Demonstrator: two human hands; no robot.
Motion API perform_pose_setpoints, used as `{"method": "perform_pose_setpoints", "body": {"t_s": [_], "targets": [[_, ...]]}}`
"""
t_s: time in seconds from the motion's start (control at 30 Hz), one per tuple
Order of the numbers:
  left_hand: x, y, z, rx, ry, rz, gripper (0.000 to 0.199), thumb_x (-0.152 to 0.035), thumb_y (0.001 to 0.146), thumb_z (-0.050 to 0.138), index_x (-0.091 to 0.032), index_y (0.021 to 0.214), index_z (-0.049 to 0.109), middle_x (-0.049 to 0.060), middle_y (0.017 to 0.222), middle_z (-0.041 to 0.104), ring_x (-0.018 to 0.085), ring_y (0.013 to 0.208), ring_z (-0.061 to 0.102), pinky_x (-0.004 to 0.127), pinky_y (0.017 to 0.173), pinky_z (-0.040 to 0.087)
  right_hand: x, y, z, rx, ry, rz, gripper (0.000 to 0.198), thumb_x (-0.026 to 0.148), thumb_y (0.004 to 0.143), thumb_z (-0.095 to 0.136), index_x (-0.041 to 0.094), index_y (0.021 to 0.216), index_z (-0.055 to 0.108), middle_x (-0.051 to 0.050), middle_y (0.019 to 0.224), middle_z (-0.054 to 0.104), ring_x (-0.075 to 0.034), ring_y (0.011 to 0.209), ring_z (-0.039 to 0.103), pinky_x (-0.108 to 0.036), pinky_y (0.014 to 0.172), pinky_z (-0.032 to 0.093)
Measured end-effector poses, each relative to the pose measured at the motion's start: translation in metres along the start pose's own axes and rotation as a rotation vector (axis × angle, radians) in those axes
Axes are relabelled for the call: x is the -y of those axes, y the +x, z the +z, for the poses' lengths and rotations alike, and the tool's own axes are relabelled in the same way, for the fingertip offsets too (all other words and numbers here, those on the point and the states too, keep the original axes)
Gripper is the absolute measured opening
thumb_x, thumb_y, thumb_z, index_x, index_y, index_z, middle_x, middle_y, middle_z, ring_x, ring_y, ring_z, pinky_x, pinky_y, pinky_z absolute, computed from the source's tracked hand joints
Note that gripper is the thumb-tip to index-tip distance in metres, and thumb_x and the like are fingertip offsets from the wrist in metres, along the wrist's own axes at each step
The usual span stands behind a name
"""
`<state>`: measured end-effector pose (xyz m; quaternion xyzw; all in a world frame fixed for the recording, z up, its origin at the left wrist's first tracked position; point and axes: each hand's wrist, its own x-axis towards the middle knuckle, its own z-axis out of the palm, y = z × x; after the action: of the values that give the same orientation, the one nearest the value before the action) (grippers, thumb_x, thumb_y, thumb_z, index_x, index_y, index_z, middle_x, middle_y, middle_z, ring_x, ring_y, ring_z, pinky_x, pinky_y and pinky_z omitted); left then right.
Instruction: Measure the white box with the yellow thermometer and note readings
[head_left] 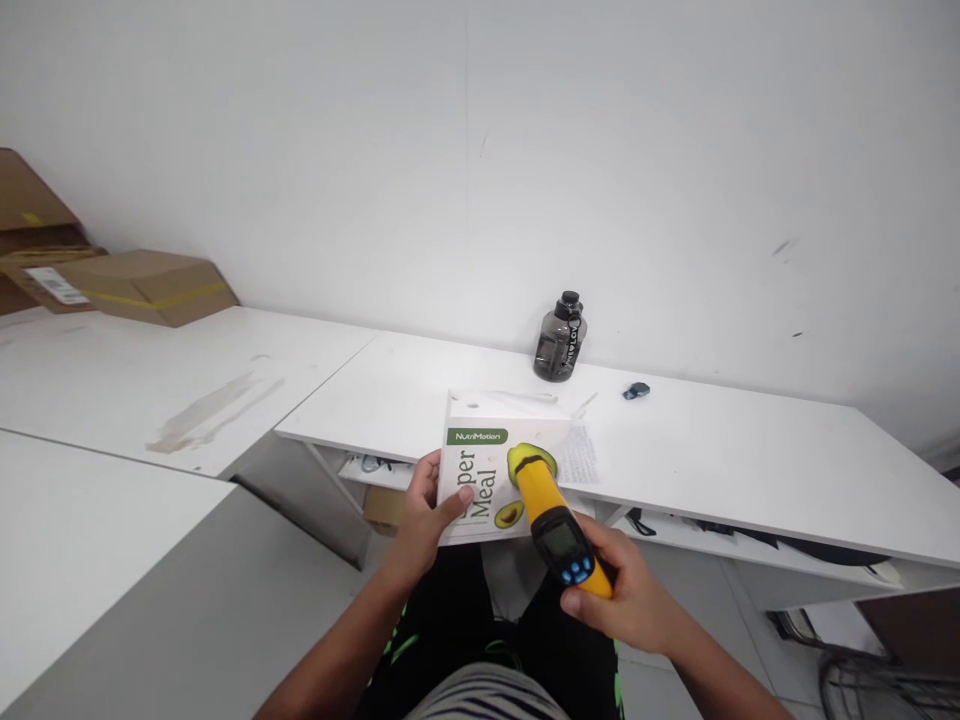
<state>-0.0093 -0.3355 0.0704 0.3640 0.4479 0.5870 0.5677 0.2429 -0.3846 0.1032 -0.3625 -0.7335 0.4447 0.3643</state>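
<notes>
My left hand [429, 515] grips the left edge of a white box [487, 510] printed with "NutriMotion", the word "Meal" and avocado pictures, its thumb lying over the front. The box is tilted up at the front edge of the white desk. My right hand [619, 585] is wrapped round the handle of a yellow and black infrared thermometer [559, 535], which has a small grey screen and blue buttons. The thermometer's front end lies over the right half of the box, hiding part of an avocado; whether they touch I cannot tell.
A dark water bottle [559, 340] stands on the desk [720, 450] against the wall, with a small dark blue object [636, 391] to its right. Cardboard boxes [154, 285] sit on the left table. Under the desk, a shelf [750, 550] holds dark items.
</notes>
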Motion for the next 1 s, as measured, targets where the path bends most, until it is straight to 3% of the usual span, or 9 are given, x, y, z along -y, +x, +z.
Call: {"method": "perform_pose_setpoints", "body": {"t_s": [0.63,1.0], "targets": [[0.003,0.003,-0.014,0.072,0.045,0.035,0.072,-0.042,0.062,0.086,-0.022,0.122,0.049,0.013,0.121,0.069,0.032,0.106,0.069,0.043,0.086,0.059,-0.002,0.001,0.004,0.012,-0.041,-0.005,0.064,0.043,0.077,0.071,0.023,0.136,0.056,-0.004,0.096,0.069,-0.018,0.076,0.060,-0.028,0.071,0.051],[0.006,0.004,-0.015,0.084,0.099,0.031,0.073,-0.042,0.063,0.085,-0.022,0.123,0.049,0.012,0.123,0.068,0.031,0.109,0.068,0.043,0.090,0.057,-0.005,-0.001,-0.001,0.056,-0.012,0.041,0.055,0.029,0.072,0.071,0.023,0.125,0.060,-0.002,0.092,0.065,-0.015,0.072,0.055,-0.027,0.068,0.048]]}}
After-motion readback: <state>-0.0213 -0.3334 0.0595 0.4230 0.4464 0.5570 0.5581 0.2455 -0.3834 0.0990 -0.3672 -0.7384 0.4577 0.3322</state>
